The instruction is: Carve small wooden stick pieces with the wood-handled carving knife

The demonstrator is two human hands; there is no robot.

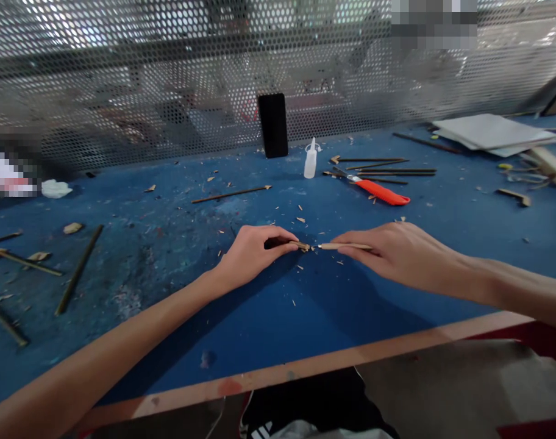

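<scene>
L hand (250, 253) is covering part of the small pc. (302, 246) at frame ctr.; R hand (403, 250) is hiding the back end of the thin tool (351, 246), whose tip is showing too small to make out. L forearm (122, 344) is running off the lower L corner, R forearm (525, 286) off the R edge. A dark stick (5, 320) is getting cut by the L edge, black clothing (314, 399) by the bottom. Shapes behind the perforated panel (177, 85) up top are blurring together; pixel blocks (433, 24) are masking bits upper R & far L.
</scene>
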